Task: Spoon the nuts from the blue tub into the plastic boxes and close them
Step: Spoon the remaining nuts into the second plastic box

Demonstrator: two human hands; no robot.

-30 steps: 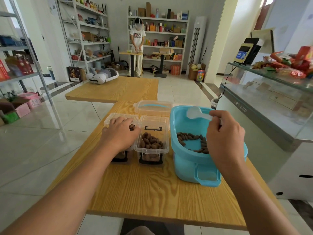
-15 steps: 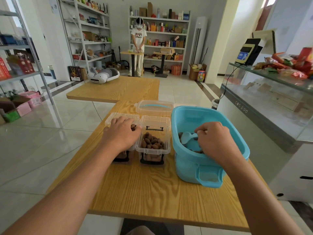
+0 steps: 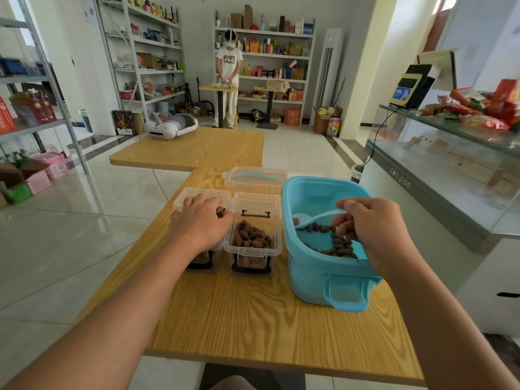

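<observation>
A blue tub (image 3: pixel 318 274) stands on the right of the wooden table (image 3: pixel 253 319), with brown nuts (image 3: pixel 337 246) on its bottom. My right hand (image 3: pixel 371 235) is over the tub and pinches the handle of a pale blue spoon (image 3: pixel 309 219), whose bowl lies low among the nuts. Two clear plastic boxes stand left of the tub. The right box (image 3: pixel 253 243) is open and holds nuts. My left hand (image 3: pixel 201 223) rests on top of the left box (image 3: pixel 202 258) and covers most of it.
A clear lid with a blue handle (image 3: pixel 254 177) lies behind the boxes. A second wooden table (image 3: pixel 194 149) with a white headset (image 3: pixel 168 126) stands farther back. A glass counter (image 3: pixel 439 175) is close on the right. A person stands at the far shelves.
My right hand brought the spoon down from above the tub's rim into the tub and has drawn it left through the nuts. My left hand stayed on the left box.
</observation>
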